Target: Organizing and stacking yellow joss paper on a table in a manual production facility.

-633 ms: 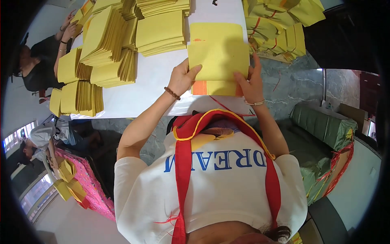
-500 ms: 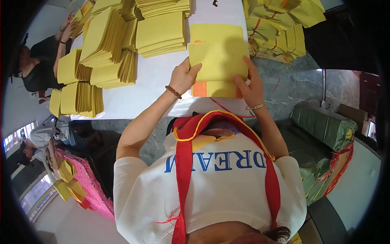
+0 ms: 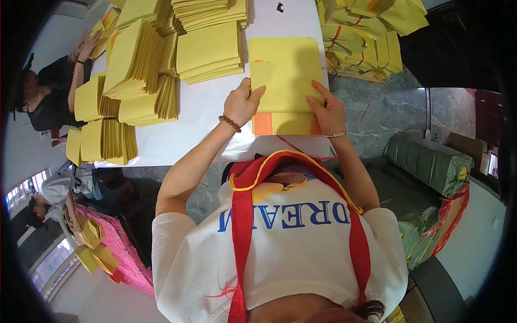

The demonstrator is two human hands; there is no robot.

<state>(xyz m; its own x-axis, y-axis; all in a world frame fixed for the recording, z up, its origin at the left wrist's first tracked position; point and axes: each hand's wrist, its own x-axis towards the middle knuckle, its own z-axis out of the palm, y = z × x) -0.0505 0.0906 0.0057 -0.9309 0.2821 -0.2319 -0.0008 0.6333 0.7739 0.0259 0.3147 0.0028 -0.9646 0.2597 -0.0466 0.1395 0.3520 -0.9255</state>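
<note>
Yellow paper sheets (image 3: 285,89) with orange patches along the near edge lie at the front of the white table, one sheet over another. My left hand (image 3: 242,103) holds their left edge, thumb on top and fingers at the side. At the right edge, my right hand (image 3: 329,111) grips the same sheets with its thumb on top and its fingers along the side. How many sheets lie between my hands cannot be made out.
Folded yellow paper stacks (image 3: 210,51) crowd the left of the white table (image 3: 199,121). Tied yellow bundles (image 3: 366,46) stand beyond its right edge. Green wrapped bales (image 3: 425,164) are at the right. A person in black (image 3: 54,102) handles paper at the far left; another person (image 3: 59,191) works by a pink cloth.
My right hand has moved left, toward my left hand. The upper yellow sheet, which jutted out to the right, now lies in line with the sheet beneath.
</note>
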